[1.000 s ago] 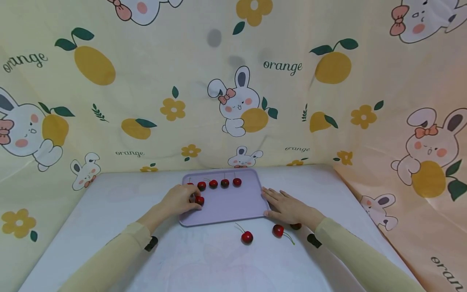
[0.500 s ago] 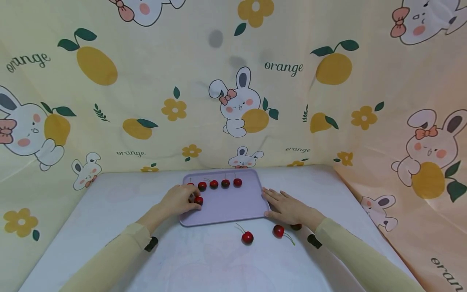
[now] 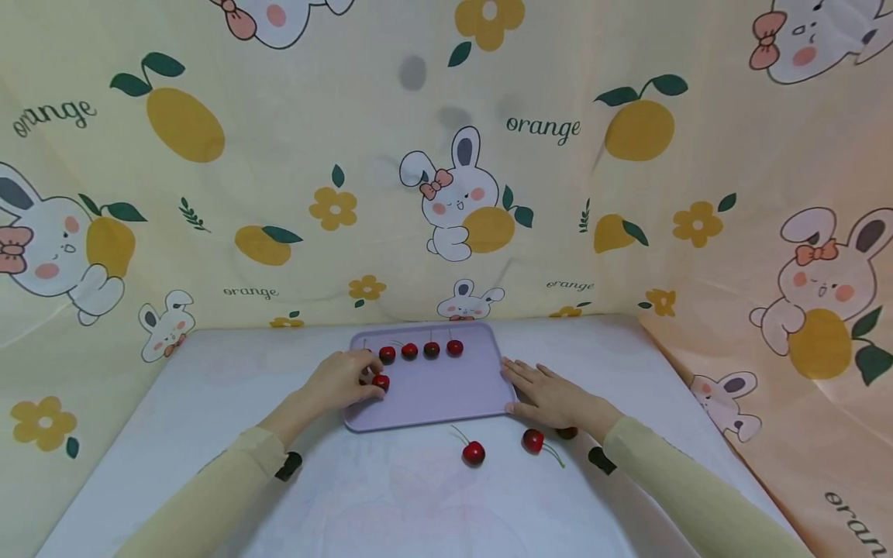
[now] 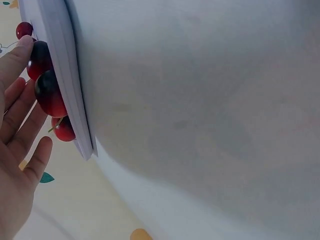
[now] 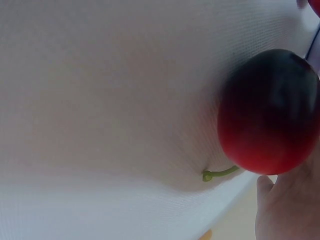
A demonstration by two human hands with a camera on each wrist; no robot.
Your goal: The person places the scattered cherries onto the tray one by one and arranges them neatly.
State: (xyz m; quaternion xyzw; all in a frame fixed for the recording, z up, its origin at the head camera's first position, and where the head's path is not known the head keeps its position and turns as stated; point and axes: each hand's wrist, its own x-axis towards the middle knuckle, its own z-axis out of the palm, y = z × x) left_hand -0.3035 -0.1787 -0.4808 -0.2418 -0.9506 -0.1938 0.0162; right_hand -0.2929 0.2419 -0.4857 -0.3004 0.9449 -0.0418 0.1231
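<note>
On the left part of a lilac tray, my left hand curls its thumb and fingers round a dark red cherry. In the left wrist view, the thumb of the left hand lies against the cherries by the tray's edge, and a dark cherry sits nearest the camera. Along the tray's far side runs a row of several cherries, its left end partly hidden by the hand. My right hand rests with extended fingers at the tray's right edge, gripping nothing.
In front of the tray lie a stemmed cherry and another cherry to its right. A third cherry is partly covered by the right wrist. The white table ends at a patterned cloth backdrop.
</note>
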